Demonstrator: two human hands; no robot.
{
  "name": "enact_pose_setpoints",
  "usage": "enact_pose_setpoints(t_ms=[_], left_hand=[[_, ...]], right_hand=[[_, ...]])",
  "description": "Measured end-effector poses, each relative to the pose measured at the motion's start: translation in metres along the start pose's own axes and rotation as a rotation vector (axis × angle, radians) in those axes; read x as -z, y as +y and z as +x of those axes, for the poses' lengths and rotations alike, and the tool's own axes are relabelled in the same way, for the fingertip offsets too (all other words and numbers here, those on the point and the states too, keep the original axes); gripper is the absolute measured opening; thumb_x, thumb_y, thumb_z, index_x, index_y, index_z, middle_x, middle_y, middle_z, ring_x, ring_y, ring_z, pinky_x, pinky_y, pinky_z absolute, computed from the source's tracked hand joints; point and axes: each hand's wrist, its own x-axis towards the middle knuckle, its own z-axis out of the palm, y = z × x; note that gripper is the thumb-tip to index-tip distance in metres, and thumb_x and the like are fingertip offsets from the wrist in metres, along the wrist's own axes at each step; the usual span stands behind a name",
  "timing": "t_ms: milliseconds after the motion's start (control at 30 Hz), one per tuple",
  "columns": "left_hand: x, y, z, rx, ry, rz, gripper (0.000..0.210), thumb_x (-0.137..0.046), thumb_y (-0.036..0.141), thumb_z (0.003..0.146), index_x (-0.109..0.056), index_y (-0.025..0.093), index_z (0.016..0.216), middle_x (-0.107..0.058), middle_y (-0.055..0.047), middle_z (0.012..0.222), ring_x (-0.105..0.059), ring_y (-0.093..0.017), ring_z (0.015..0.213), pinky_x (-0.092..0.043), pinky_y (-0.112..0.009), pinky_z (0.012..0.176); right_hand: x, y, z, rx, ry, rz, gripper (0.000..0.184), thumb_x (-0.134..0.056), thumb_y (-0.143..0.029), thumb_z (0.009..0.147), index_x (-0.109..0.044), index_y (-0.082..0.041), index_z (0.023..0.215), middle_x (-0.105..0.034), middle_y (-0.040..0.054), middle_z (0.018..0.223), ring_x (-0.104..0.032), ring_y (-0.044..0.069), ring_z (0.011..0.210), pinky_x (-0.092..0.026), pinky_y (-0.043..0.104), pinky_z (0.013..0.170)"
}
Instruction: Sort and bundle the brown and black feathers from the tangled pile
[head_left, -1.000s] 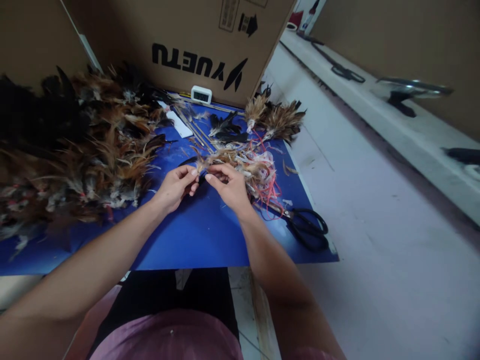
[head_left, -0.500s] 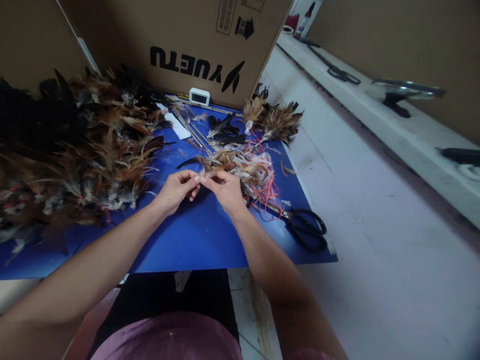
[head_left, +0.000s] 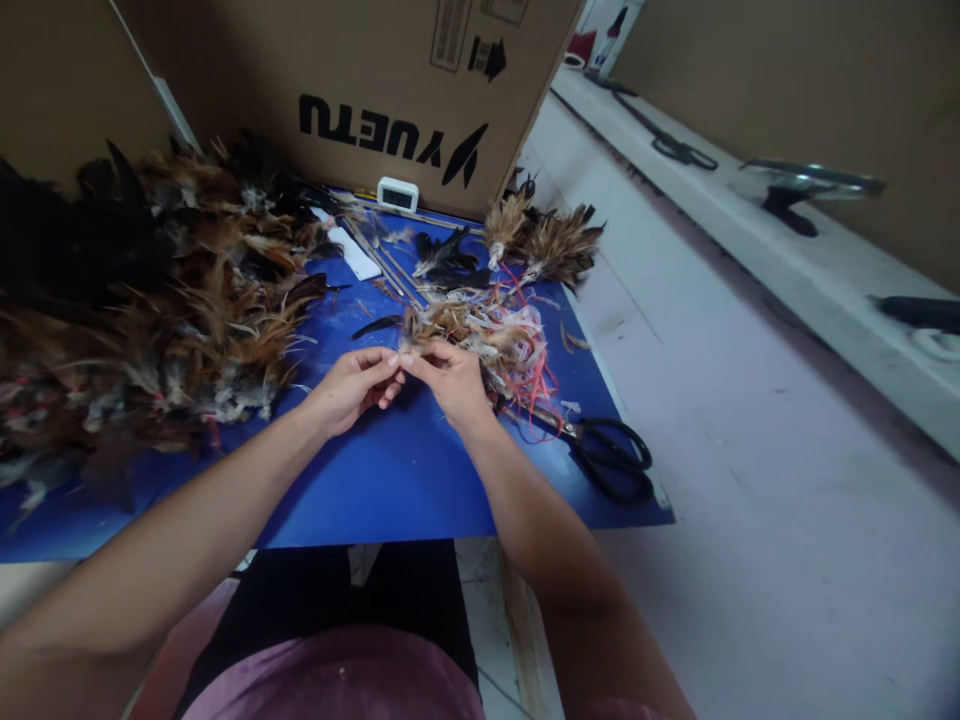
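Observation:
My left hand (head_left: 351, 388) and my right hand (head_left: 452, 383) meet fingertip to fingertip above the blue tabletop (head_left: 382, 490). Both are closed in a pinch on a small light-brown feather (head_left: 409, 343), mostly covered by the fingers. Right behind and beside my right hand lies a loose heap of brown and white feathers (head_left: 480, 325), tangled with pink string (head_left: 536, 375). A single dark feather (head_left: 377, 326) lies just beyond my fingertips. Black-handled scissors (head_left: 613, 457) rest to the right, their blades partly under the heap.
Bundled brown and black feathers (head_left: 217, 310) cover the left side. Two feather bunches (head_left: 555, 240) stand at the back right, near black feathers (head_left: 450, 255). A white digital clock (head_left: 397, 195) sits before a cardboard box (head_left: 360, 60). A ledge (head_left: 720, 200) runs along the right.
Almost nothing differs. Both hands stay in the same pinch, with only slight finger movement around the feather.

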Motion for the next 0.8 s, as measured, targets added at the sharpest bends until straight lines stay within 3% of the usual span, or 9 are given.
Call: enact_pose_setpoints(t_ms=[367,800], left_hand=[[0.0,0.0013,0.0007,-0.033,0.04,-0.007,0.028,-0.082,0.034,0.066,-0.064,0.013,0.07,-0.057,0.0,0.058,-0.048,-0.006,0.046,-0.037,-0.017,0.041],[0.0019,-0.0023,0.0031,-0.025,-0.005,0.008,0.026,-0.076,0.036,0.074,-0.065,0.013,0.074,-0.06,-0.002,0.062,-0.05,-0.007,0.048,-0.039,-0.018,0.043]], right_hand=[[0.0005,0.0027,0.0007,0.003,-0.029,0.041,0.028,-0.077,-0.042,0.066,-0.064,-0.018,0.06,-0.055,-0.0034,0.063,-0.049,0.01,0.062,-0.042,0.026,0.064],[0.0022,0.0066,0.0021,0.081,-0.021,0.02,0.03,-0.074,-0.043,0.072,-0.063,-0.018,0.059,-0.051,-0.0037,0.061,-0.047,0.01,0.062,-0.039,0.025,0.063]])
